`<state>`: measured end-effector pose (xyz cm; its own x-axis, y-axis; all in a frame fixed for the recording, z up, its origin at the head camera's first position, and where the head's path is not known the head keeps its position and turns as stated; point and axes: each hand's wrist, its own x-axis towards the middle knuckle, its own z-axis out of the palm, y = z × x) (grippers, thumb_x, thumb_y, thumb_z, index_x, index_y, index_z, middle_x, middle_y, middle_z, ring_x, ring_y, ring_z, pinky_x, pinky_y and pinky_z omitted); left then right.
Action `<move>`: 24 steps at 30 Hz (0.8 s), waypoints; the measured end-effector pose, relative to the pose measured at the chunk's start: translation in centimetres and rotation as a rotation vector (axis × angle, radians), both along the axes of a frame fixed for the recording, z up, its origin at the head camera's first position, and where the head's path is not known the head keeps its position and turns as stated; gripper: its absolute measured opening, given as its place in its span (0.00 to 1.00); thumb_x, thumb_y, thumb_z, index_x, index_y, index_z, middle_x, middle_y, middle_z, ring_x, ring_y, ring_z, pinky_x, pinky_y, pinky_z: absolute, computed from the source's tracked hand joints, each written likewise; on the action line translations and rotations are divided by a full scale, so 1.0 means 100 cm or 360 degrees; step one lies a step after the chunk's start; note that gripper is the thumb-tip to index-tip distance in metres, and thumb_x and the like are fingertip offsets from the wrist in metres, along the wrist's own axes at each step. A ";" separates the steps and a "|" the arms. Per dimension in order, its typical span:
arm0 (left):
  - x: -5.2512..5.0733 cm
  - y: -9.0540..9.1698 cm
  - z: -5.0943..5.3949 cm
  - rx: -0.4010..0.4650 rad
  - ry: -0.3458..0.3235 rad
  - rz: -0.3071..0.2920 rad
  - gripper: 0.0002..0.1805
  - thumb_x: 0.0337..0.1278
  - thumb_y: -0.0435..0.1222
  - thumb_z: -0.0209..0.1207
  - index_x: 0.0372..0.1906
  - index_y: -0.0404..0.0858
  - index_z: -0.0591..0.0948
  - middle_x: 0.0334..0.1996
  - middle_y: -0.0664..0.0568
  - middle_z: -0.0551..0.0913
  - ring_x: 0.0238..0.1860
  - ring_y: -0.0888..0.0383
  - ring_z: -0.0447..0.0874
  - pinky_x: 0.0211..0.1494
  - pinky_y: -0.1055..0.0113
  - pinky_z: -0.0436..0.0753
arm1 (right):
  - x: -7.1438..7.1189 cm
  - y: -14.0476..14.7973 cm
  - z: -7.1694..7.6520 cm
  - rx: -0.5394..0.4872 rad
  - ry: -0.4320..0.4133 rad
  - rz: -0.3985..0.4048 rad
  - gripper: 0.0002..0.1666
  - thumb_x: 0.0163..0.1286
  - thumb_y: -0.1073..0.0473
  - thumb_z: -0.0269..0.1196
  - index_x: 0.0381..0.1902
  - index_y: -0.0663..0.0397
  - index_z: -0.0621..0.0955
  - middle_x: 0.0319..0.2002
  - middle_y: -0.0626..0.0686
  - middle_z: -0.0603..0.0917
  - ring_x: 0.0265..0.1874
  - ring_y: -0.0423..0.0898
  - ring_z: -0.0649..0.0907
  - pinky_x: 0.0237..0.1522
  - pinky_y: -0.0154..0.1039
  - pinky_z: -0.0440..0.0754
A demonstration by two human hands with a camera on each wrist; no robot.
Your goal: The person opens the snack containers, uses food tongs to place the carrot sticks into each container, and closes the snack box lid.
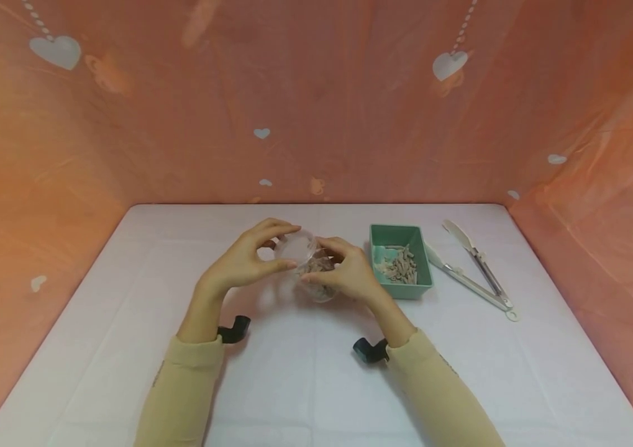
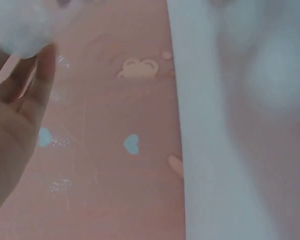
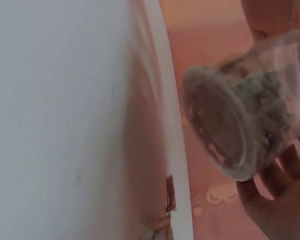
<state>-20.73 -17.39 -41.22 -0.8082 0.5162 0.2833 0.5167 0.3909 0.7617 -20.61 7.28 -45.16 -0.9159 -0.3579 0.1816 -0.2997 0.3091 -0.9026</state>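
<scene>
A clear jar with small grey-brown pieces inside is held between thumb and fingers of my right hand. In the right wrist view the jar is tilted, its round base facing the camera. My left hand holds a clear round lid by its edges, thumb below and fingers above. The lid is right at the jar's top; whether it touches the rim I cannot tell. The left wrist view catches only part of the clear plastic, blurred, at the fingertips.
To the right of the hands stands a green rectangular box holding more of the grey-brown pieces. Beside it lie spread tongs with pale ends. A white cloth covers the table, and an orange-pink sheet surrounds it.
</scene>
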 end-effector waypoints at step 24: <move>0.004 0.008 0.004 -0.0227 0.0097 0.0215 0.36 0.54 0.44 0.78 0.65 0.31 0.80 0.46 0.49 0.78 0.39 0.55 0.73 0.40 0.62 0.76 | 0.004 -0.008 -0.003 0.0118 0.0229 -0.0135 0.45 0.45 0.57 0.87 0.63 0.54 0.84 0.54 0.53 0.88 0.46 0.49 0.85 0.48 0.44 0.86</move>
<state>-20.29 -16.56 -40.80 -0.8563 0.4429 0.2655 0.4958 0.5615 0.6625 -20.25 6.51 -45.47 -0.9099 -0.2978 0.2889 -0.3941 0.4030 -0.8260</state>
